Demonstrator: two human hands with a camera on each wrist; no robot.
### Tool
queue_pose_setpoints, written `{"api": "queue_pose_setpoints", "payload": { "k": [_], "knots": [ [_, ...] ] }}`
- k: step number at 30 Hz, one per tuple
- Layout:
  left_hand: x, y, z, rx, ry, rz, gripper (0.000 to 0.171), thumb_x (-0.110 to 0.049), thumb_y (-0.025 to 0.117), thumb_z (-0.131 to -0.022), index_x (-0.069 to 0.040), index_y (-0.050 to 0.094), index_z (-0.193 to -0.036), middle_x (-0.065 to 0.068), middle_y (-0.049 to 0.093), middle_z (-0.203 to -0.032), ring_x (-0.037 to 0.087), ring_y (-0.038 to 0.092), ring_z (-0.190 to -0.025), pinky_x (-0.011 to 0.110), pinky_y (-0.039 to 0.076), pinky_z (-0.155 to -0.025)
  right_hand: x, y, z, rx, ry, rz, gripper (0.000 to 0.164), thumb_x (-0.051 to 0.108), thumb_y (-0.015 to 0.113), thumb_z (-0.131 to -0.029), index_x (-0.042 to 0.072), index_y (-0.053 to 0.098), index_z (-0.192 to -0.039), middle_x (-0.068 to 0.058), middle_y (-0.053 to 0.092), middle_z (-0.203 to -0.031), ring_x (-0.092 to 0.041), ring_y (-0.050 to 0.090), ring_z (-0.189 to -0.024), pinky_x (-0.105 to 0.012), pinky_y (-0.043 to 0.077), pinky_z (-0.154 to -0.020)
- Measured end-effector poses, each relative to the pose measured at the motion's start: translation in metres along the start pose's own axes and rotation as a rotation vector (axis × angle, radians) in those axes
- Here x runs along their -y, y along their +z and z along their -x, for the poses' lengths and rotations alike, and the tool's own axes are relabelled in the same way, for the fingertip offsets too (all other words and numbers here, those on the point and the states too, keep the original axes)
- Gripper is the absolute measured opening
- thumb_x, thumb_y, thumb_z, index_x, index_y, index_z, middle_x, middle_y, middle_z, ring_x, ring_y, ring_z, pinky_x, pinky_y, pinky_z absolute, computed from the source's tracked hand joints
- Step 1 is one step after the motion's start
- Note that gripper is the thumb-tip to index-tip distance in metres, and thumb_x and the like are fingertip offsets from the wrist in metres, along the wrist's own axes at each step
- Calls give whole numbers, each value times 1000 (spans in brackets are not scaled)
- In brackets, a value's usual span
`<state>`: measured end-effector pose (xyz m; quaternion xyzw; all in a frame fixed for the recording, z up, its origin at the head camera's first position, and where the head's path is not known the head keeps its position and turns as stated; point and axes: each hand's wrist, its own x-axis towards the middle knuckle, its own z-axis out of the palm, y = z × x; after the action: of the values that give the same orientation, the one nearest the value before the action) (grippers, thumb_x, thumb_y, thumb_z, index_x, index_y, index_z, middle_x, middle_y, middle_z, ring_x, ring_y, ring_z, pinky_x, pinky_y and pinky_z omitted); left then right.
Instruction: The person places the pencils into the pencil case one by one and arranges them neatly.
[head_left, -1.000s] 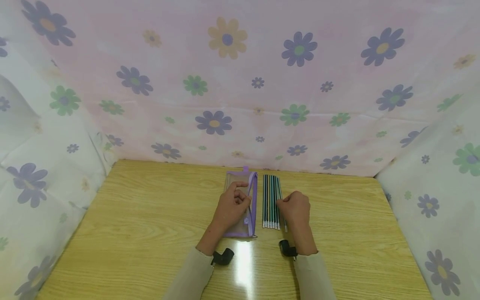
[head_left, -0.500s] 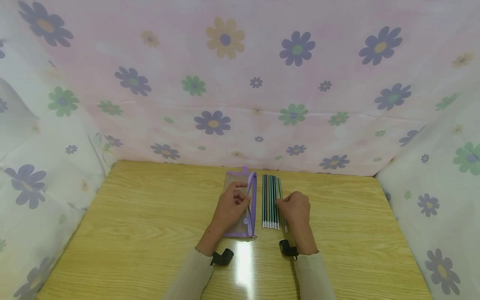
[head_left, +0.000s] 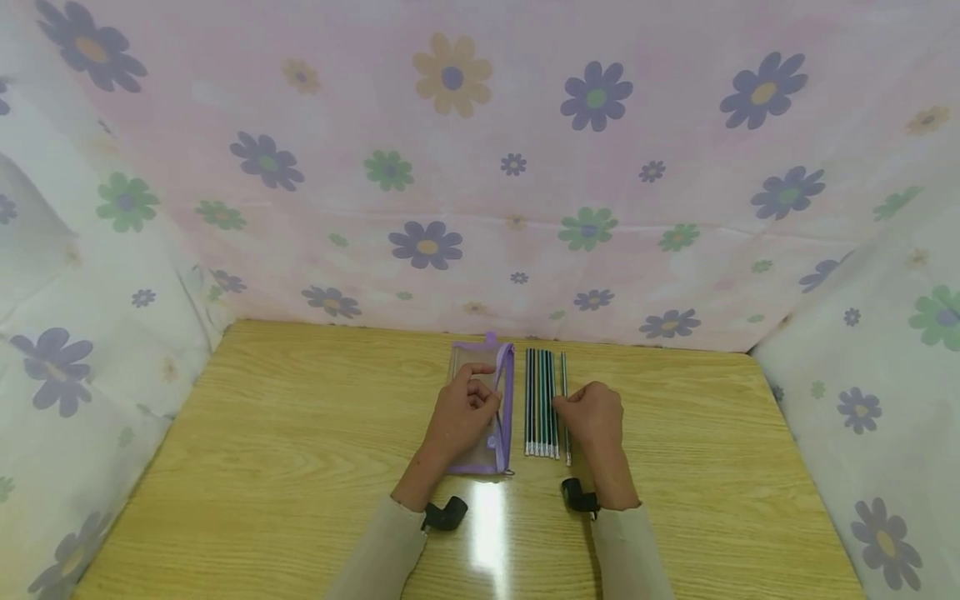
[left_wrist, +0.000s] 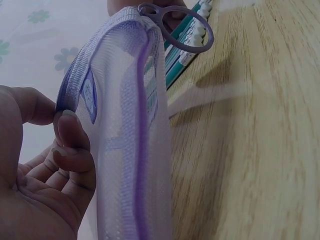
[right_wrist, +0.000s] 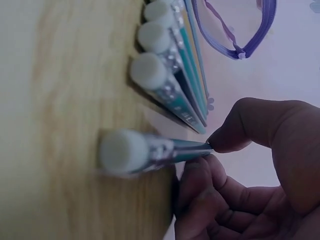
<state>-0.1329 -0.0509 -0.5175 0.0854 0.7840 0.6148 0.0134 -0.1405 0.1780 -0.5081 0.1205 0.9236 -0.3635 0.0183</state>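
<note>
Worktop [head_left: 300, 417]: yellowish wood grain, filled most of the lower frame in the head view; back edge ran across mid-frame, sides flared toward the bottom corners. Glare streak [head_left: 489, 533] at bottom centre. Flower-print cloth [head_left: 322, 150] on three sides: pinkish along the back across the upper half, whiter at frame left and right, creased in places. It came down to the worktop's back edge.

Pouch [head_left: 474, 357], purple-trimmed mesh, lay just below frame centre, near that back edge, zip side facing right. Left grip [head_left: 467, 412]: thumb and forefinger pinched together on its zip edge [left_wrist: 75, 80], no gap visible.

Pencil row [head_left: 542, 400] lay just right of the pouch, apart from it, erasers toward the frame bottom. Single pencil [head_left: 564, 367] right of the row, clear of it, roughly parallel. Right grip [head_left: 596, 417]: thumb and forefinger pinched on its shaft. Couldn't tell if it touched the worktop. Pale sleeves [head_left: 390, 542], black wrist units [head_left: 447, 514], bottom centre.
</note>
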Motion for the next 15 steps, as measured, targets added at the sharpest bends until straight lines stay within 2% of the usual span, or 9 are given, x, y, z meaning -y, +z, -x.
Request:
{"api": "queue_pose_setpoints", "payload": {
  "k": [8, 15],
  "knots": [
    [-1, -1, 0, 0, 2, -4, 39, -8, 70, -101, -10, 60, -139, 1, 69, -80, 13, 60, -64, 23, 48, -59, 6, -6, 2, 29, 17, -30, 47, 21, 74, -92, 12, 58, -48, 4, 42, -43, -14, 37, -40, -30, 33, -44],
    [-1, -1, 0, 0, 7, 7, 40, -7, 71, -100, -8, 61, -139, 2, 69, -79, 13, 60, -63, 23, 48, -58, 13, -6, 5, 45, -4, -47, 35, 17, 75, -89, 8, 67, -57, 0, 58, -52, -15, 49, -48, -30, 40, -50]
  ]
}}
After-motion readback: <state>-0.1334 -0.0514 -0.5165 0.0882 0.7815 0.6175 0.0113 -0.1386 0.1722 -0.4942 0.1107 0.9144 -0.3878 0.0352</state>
